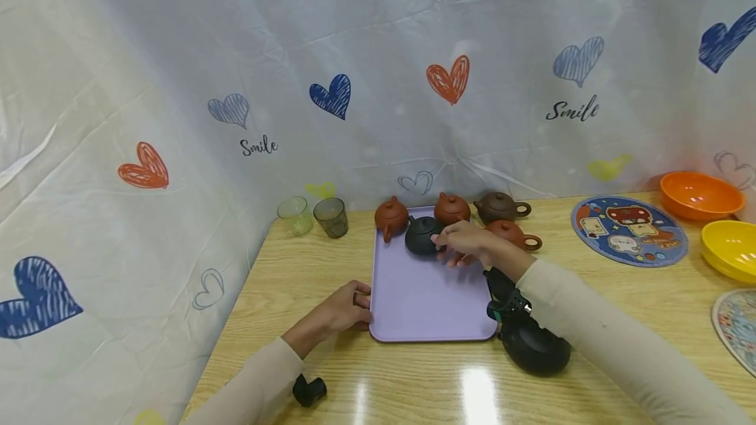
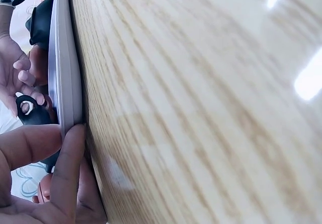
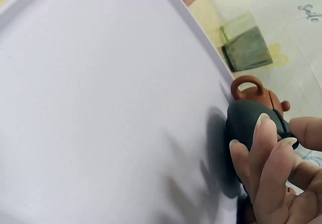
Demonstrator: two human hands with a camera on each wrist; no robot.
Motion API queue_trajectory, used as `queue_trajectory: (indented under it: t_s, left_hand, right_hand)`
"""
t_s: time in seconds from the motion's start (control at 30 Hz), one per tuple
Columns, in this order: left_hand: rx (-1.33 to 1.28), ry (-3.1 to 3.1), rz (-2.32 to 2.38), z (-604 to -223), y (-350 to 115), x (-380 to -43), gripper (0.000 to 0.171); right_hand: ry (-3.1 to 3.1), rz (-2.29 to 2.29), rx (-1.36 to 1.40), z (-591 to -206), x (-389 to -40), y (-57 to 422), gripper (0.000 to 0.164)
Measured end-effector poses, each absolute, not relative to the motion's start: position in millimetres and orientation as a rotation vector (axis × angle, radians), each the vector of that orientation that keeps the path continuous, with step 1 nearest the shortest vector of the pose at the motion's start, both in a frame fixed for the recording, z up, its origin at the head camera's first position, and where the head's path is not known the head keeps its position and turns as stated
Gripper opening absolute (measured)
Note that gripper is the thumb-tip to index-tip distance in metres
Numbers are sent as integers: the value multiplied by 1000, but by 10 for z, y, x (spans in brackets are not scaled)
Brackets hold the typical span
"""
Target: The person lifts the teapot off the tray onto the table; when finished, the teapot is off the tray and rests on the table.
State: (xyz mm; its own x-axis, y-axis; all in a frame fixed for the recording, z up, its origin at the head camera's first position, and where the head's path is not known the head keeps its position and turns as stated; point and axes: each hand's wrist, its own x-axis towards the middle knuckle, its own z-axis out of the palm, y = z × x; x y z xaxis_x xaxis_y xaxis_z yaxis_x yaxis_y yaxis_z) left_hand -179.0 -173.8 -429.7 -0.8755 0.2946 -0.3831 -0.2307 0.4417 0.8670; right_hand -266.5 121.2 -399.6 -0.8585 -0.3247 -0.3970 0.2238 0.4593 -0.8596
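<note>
A lilac tray (image 1: pixel 431 300) lies on the wooden table. My left hand (image 1: pixel 344 307) holds its left edge with bent fingers; in the left wrist view the fingertips (image 2: pixel 75 133) meet at the rim and outer wall. At the tray's far end my right hand (image 1: pixel 469 244) pinches the handle of a black teapot (image 1: pixel 422 236), its other fingers reaching out loosely over the tray. The pot's handle ring (image 2: pixel 25 105) shows in the left wrist view. A reddish-brown teapot (image 1: pixel 391 216) stands left of the black one, and another (image 1: pixel 452 207) stands behind it.
A brown teapot (image 1: pixel 499 206) and a red-brown teapot (image 1: pixel 506 231) stand right of the tray, near a larger black pot (image 1: pixel 534 346). Two glasses (image 1: pixel 331 217) stand back left. Rightward lie a round blue mat (image 1: pixel 629 231), an orange bowl (image 1: pixel 701 195) and a yellow bowl (image 1: pixel 732 251).
</note>
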Motion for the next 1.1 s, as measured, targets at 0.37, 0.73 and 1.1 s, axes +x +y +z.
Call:
queue_trajectory:
  t_s: [0.37, 0.73, 1.1]
  left_hand:
    - [36, 2220, 1417, -4311, -1763, -1806, 58]
    - [27, 2238, 1399, -4274, -1753, -1790, 55]
    - [21, 2240, 1413, -4294, -1749, -1795, 54]
  right_hand:
    - [2173, -1431, -89, -3923, -2665, 1302, 34]
    - [2202, -1415, -184, -3812, -2594, 1445, 32]
    - [2157, -1500, -248, -3628, -2527, 1739, 26]
